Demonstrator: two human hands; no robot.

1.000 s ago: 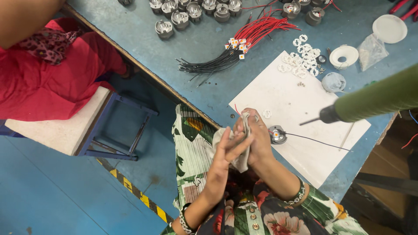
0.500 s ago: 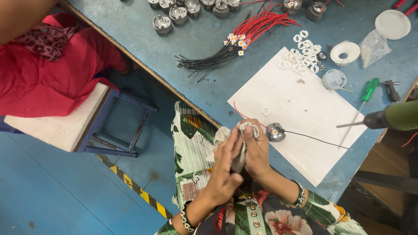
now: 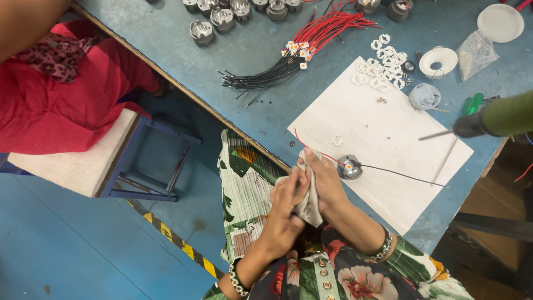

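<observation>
— What are the hands doing?

— The left hand (image 3: 286, 208) and the right hand (image 3: 325, 183) are pressed together over the person's lap, at the near edge of the blue table (image 3: 166, 50). Both close around a crumpled pale cloth (image 3: 308, 206), fingers curled on it, the cloth bunched between the palms.

— Anything else in their grip?

— I cannot tell; the cloth covers whatever might lie inside.

— What lies nearest?

— Just beside the right hand, a small round metal lamp housing (image 3: 350, 166) sits on a white sheet (image 3: 388, 128), with a red wire and a dark wire running out of it to either side.

— And farther off?

— A bundle of red and black wires (image 3: 300, 55) lies on the table, with a row of grey housings (image 3: 222, 16) above it. A heap of small white rings (image 3: 380, 66) sits at the sheet's far corner. A green-handled screwdriver (image 3: 458, 133) lies at the right, and an olive-bodied power tool (image 3: 494, 119) reaches in from that edge.

— Anyone nearby?

— A person in red (image 3: 55, 100) sits on a blue stool (image 3: 133, 161) at the left.
</observation>
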